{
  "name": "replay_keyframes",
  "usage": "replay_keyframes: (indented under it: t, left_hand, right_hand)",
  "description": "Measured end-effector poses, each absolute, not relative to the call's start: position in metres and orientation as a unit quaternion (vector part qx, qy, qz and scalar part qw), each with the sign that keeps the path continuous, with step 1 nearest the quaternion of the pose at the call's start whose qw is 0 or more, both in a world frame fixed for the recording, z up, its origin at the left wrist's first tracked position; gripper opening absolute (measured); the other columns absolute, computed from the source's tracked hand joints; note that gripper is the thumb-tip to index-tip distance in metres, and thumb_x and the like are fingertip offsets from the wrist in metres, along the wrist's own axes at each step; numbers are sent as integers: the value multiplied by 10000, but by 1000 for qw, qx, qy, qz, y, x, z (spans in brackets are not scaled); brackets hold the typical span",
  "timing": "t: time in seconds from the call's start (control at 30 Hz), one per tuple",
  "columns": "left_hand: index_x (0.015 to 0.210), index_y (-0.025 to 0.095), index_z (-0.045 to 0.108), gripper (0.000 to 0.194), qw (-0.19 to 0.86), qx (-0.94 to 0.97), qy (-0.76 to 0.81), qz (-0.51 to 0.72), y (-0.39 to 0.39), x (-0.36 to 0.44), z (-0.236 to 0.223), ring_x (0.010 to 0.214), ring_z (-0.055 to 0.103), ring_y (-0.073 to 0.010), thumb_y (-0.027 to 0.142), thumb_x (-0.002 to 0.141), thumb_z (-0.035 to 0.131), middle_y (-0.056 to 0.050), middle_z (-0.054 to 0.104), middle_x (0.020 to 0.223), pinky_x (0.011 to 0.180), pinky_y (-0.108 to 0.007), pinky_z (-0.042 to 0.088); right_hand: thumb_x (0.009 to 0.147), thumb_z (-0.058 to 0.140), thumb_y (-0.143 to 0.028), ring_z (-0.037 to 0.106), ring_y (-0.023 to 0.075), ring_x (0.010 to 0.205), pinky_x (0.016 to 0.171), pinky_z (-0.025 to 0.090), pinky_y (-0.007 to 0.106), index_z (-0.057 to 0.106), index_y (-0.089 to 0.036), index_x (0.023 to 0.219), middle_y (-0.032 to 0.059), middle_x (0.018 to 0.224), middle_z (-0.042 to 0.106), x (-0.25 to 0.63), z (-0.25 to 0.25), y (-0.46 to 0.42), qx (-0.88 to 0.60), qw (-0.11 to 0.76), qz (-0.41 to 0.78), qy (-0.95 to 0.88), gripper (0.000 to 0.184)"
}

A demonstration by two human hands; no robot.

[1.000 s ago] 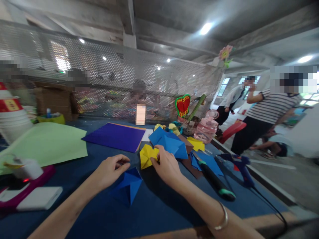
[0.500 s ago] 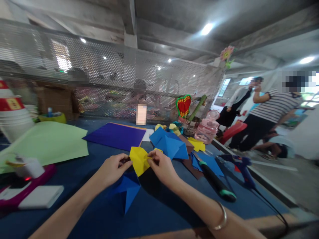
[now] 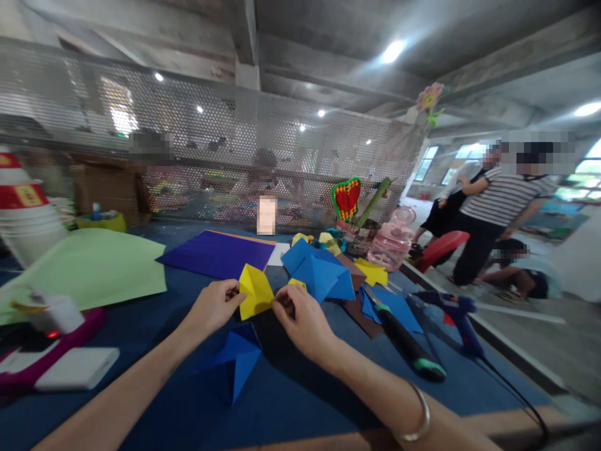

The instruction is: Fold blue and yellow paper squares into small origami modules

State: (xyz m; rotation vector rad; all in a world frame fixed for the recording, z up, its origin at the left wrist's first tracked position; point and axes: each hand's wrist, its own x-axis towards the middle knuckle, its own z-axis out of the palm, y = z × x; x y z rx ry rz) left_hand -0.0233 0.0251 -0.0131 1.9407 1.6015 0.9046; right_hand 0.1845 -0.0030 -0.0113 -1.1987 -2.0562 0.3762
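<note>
1. The yellow paper piece (image 3: 256, 293) is small, bright and folded, its creases parting it into angled facets.
2. It stands tilted up, a peaked corner at the top, its left edge pinched in the left hand (image 3: 216, 307), its right corner at the right hand's (image 3: 306, 322) fingertips.
3. It is just beyond the blue paper star (image 3: 237, 360), slightly rightward.

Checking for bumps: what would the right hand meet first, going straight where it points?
Likely the yellow paper in the left hand; the right hand may already touch it, as depth is unclear.
</note>
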Motion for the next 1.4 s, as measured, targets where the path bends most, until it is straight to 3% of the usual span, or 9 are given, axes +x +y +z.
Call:
replay_keyframes:
  t: [0.2,0.4,0.57,0.67,0.8,1.0,1.13,1.3,1.4]
  left_hand:
    - [678,183,602,161,214,724,579,308,32,-17,-10,680,618,-211,303,734,510,-49,680,704,606,-274,378]
    - [720,182,646,159,239,737,550,313,41,-14,-17,661,631,-197,290,703,531,-34,695,694,604,-264,426]
    - [1082,152,612,419,248,702,563,359,43,-21,-19,803,670,-205,356,726,529,-84,711,984,738,-295,503]
    - [1152,126,559,492,253,674,578,384,40,-25,-12,833,657,-210,422,761,520,-125,671,1072,747,-322,507]
    - [1064,129,605,492,400,622,551,386,28,-22,2,826,639,-205,511,760,542,-115,683,985,622,-275,489]
    - [1014,153,639,435,555,596,483,321,12,-16,13,577,526,-109,492,741,622,5,626,681,530,-212,377]
    - [1028,147,626,461,568,601,473,305,11,-15,11,537,504,-101,397,650,709,28,615,645,538,-220,377]
    - [942,144,645,372,543,594,493,328,15,-15,6,431,413,-59,324,621,692,54,582,563,461,-191,282]
    - [948,150,647,359,531,597,492,346,16,-16,4,448,448,-72,326,636,668,32,616,602,456,-197,273]
  right_hand:
    - [812,666,-318,559,137,771,683,415,233,638,-177,819,11,823,602,177,-6,-16,-374,294,188,-859,144]
    - [755,652,-128,571,136,755,682,406,227,667,-169,767,7,758,619,176,-18,-12,-358,274,176,-875,46]
    - [787,581,-93,555,132,745,670,408,230,625,-176,774,10,777,588,178,-15,-9,-389,326,163,-846,95]
    - [825,567,-120,548,141,757,678,414,244,601,-184,789,21,806,578,181,-11,-7,-417,355,155,-822,81]
    - [859,543,-157,528,144,720,645,412,250,595,-198,813,25,814,561,186,-10,-1,-439,379,141,-802,81]
    - [875,528,-159,530,153,759,684,412,257,599,-192,824,26,821,546,191,-9,6,-446,411,125,-785,94]
    - [886,540,-200,534,154,782,695,407,253,602,-192,819,25,827,555,190,-4,3,-435,414,146,-786,92]
    - [965,417,-296,530,134,727,680,398,242,589,-190,780,2,743,570,190,-4,4,-426,410,231,-773,274]
    - [950,438,-352,516,126,677,622,402,229,585,-193,804,-12,715,553,189,-8,7,-447,417,288,-737,261]
